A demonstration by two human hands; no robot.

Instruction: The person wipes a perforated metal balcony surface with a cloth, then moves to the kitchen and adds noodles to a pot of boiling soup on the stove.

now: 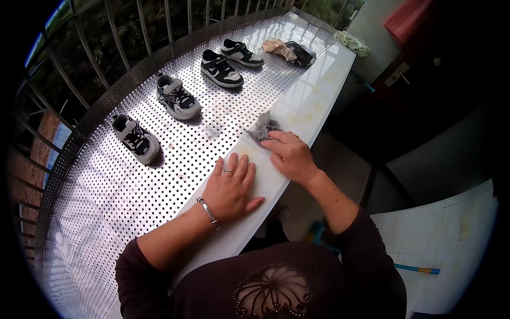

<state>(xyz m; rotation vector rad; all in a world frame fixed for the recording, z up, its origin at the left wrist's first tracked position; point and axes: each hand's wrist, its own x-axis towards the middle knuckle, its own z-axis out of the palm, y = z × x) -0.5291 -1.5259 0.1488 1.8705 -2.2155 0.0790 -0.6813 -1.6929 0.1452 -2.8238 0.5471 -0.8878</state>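
My right hand [293, 155] grips a crumpled grey cloth [263, 127] and presses it on the white ledge [275, 191]. Flat on the same ledge, nearer to me, rests my left hand [232, 187] with its fingers spread and nothing in it. Faint yellowish stains mark the ledge beyond the cloth. Alongside runs a perforated metal sheet [191, 157], where a pair of grey-and-black shoes stands, one shoe [136, 139] nearer to me than the other [178, 97]. Farther along are two black-and-white sneakers, a near one [221, 69] and a far one [242, 53].
Metal railing bars [115, 38] border the sheet's outer side. Bunched beige fabric [279, 48] and dark fabric [302, 54] lie near its far end, close to a whitish mop head [352, 43]. A dark door with a handle [403, 76] is at right. A blue pole [418, 269] shows lower right.
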